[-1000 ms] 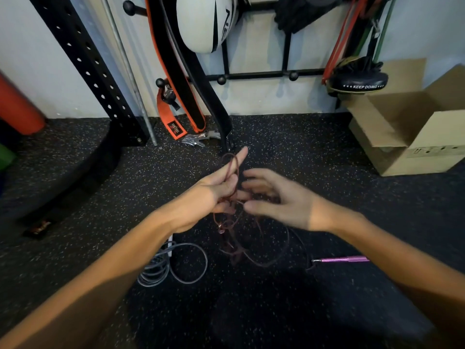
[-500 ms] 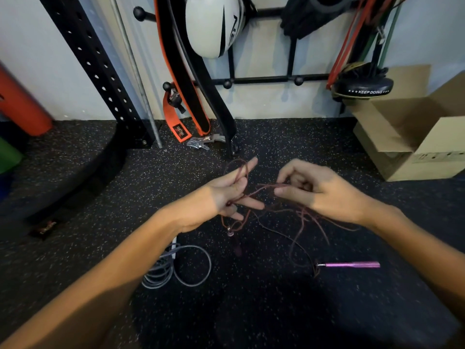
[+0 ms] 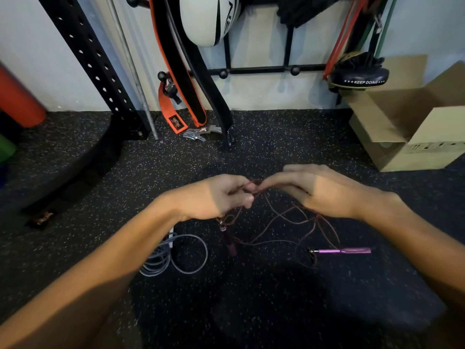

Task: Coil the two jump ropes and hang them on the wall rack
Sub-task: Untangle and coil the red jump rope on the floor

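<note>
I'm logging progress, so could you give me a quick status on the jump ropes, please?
Left hand and right hand both pinching the maroon rope, loops loose. Its purple handle on the floor. Grey rope coiled on the floor, unhung.

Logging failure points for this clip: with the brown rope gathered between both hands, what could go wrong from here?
1. Loose strands of the brown rope cross each other below the left hand and right hand; they may knot during coiling.
2. The purple handle lies on the floor and may drag or snag a loop.
3. The grey rope lies close by and could get caught up.
</note>
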